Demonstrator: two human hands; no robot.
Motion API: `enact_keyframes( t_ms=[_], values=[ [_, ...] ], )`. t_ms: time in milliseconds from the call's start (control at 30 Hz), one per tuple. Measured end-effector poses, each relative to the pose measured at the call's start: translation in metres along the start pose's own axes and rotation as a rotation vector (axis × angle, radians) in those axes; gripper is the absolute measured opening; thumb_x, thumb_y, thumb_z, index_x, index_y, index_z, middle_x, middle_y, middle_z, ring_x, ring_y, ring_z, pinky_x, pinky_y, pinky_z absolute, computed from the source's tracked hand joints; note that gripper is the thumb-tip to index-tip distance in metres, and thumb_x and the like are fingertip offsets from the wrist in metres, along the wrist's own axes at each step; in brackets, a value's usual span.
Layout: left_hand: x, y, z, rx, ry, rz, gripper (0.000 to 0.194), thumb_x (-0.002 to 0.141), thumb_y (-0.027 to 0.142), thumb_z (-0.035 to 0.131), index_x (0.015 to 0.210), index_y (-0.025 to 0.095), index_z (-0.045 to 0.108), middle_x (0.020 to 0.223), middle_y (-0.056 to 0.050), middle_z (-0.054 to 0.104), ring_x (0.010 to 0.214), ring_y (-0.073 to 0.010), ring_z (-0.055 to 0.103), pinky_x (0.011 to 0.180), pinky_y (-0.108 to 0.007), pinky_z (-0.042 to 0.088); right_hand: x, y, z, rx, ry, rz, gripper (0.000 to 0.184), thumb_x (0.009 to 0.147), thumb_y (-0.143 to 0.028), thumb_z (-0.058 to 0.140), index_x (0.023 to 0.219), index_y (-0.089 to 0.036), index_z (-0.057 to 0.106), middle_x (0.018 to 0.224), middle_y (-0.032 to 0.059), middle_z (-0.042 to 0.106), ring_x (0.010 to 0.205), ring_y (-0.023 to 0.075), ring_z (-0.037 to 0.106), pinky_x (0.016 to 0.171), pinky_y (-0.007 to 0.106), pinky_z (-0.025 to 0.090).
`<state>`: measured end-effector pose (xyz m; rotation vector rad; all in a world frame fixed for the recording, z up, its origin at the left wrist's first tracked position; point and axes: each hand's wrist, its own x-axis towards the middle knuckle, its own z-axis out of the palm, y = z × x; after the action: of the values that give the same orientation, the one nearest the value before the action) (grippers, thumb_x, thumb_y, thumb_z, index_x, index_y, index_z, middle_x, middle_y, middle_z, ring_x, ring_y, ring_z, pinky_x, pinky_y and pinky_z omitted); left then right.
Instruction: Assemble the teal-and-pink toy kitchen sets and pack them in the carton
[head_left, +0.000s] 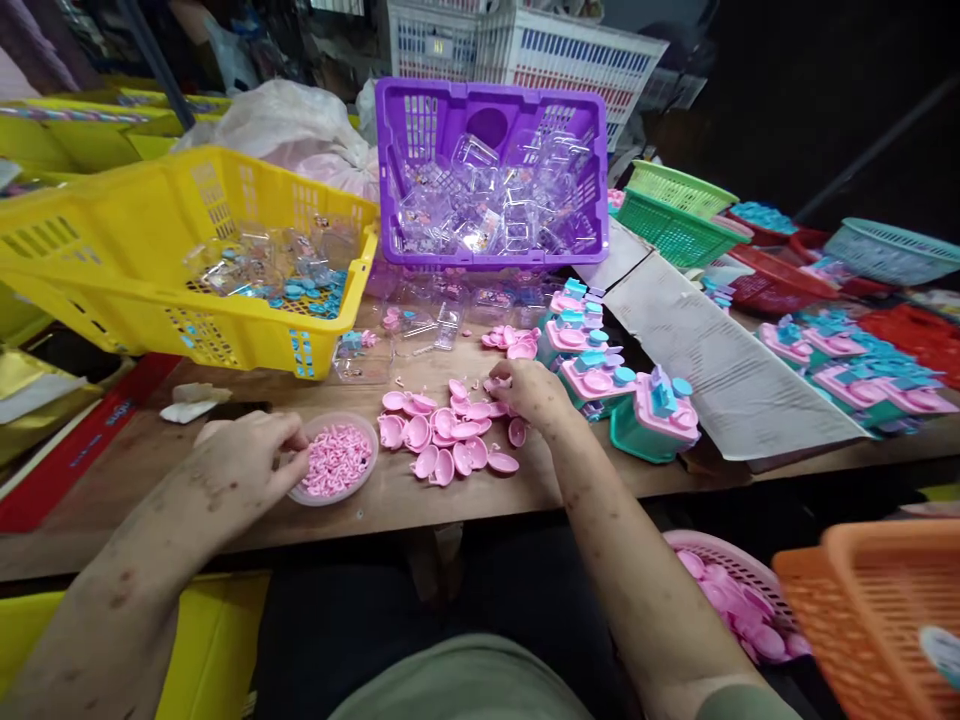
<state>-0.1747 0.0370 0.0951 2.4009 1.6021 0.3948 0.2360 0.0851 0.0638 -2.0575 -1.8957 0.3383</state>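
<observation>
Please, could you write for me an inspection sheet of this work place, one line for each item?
Surface: wooden tabletop, partly covered.
Job's things: loose pink oval pieces; bowl of small pink pieces; pink-and-turquoise units at right.
Clutter: crumpled white scrap at left; clear plastic shells below the purple crate.
Hands: left at the bowl's rim; right at the oval pieces; grip unclear on both.
Cables: nothing seen.
Surroundings: yellow crate, green basket, orange basket.
</observation>
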Motion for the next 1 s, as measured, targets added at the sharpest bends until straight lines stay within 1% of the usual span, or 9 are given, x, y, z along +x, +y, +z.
enact_keyframes(
  t_ms=[100,167,233,367,433,500,667,767,1000],
  values=[
    [0.000,0.015,-0.016,-0.117,0.025,-0.037,0.019,0.084,0.042,0.061,0.086,0.027,0.072,0.081,-0.004,0.081,0.071,-0.0268,0.074,0.068,-0.035,0.053,-0.006,-0.006,-0.003,0.086,0.074,-0.033,0.015,0.105,-0.028,0.073,0.110,-0.022,0.086,0.105,0.0117,0.086,0.098,0.0274,0.081,0.093,0.037,0.062],
    [-0.003,0.021,-0.022,-0.209,0.098,0.002,0.027,0.088,0.043,0.063,0.101,0.028,0.080,0.093,-0.004,0.086,0.080,-0.0276,0.079,0.074,-0.034,0.059,-0.015,-0.011,-0.009,0.161,0.130,-0.055,0.023,0.108,-0.029,0.065,0.116,-0.021,0.085,0.102,0.0107,0.086,0.096,0.0263,0.082,0.093,0.037,0.063],
    [-0.007,0.027,-0.026,-0.285,0.178,0.033,0.028,0.092,0.046,0.066,0.104,0.029,0.085,0.103,-0.005,0.088,0.092,-0.0286,0.082,0.083,-0.034,0.063,-0.029,-0.017,-0.015,0.239,0.155,-0.077,0.027,0.109,-0.031,0.061,0.120,-0.022,0.084,0.098,0.0084,0.086,0.093,0.0250,0.082,0.086,0.035,0.064],
    [-0.018,0.052,-0.028,-0.590,0.340,0.006,0.021,0.091,0.044,0.083,0.103,0.026,0.088,0.104,-0.005,0.089,0.094,-0.0256,0.084,0.086,-0.031,0.068,-0.069,-0.043,-0.018,0.635,0.127,-0.169,0.032,0.102,-0.037,0.067,0.128,-0.022,0.079,0.101,0.0067,0.084,0.084,0.0209,0.081,0.069,0.030,0.062],
    [-0.024,0.072,-0.029,-0.751,0.355,0.024,0.022,0.090,0.040,0.090,0.105,0.023,0.088,0.104,-0.005,0.089,0.093,-0.0233,0.084,0.087,-0.030,0.069,-0.092,-0.062,-0.017,0.832,0.093,-0.232,0.028,0.097,-0.038,0.075,0.118,-0.022,0.078,0.100,0.0055,0.082,0.079,0.0177,0.077,0.066,0.027,0.059],
    [-0.028,0.090,-0.027,-0.836,0.309,0.076,0.019,0.093,0.035,0.090,0.106,0.022,0.089,0.105,-0.006,0.089,0.094,-0.0221,0.084,0.091,-0.029,0.069,-0.114,-0.081,-0.017,0.931,0.013,-0.275,0.020,0.094,-0.038,0.079,0.105,-0.021,0.076,0.092,0.0028,0.079,0.073,0.0146,0.073,0.064,0.025,0.058],
    [-0.040,0.109,-0.022,-0.812,0.216,0.238,0.014,0.099,0.025,0.084,0.110,0.023,0.092,0.110,-0.006,0.089,0.103,-0.0222,0.084,0.099,-0.030,0.067,-0.151,-0.108,-0.026,1.108,-0.236,-0.236,0.018,0.092,-0.037,0.082,0.097,-0.021,0.075,0.087,0.0007,0.076,0.072,0.0145,0.074,0.067,0.026,0.066],
    [-0.048,0.109,-0.023,-0.743,0.205,0.290,0.014,0.100,0.023,0.082,0.111,0.025,0.092,0.110,-0.005,0.089,0.104,-0.0223,0.084,0.099,-0.030,0.067,-0.161,-0.114,-0.030,1.129,-0.219,-0.217,0.015,0.089,-0.034,0.081,0.093,-0.021,0.076,0.085,0.0002,0.075,0.073,0.0150,0.075,0.069,0.027,0.067],
    [-0.069,0.115,-0.043,-0.643,0.232,0.340,0.016,0.102,0.021,0.078,0.112,0.024,0.091,0.114,-0.004,0.089,0.106,-0.0222,0.085,0.101,-0.030,0.067,-0.180,-0.132,-0.040,0.975,-0.101,-0.311,0.012,0.089,-0.025,0.070,0.094,-0.021,0.080,0.079,-0.0002,0.074,0.069,0.0141,0.066,0.061,0.024,0.052]
  ],
)
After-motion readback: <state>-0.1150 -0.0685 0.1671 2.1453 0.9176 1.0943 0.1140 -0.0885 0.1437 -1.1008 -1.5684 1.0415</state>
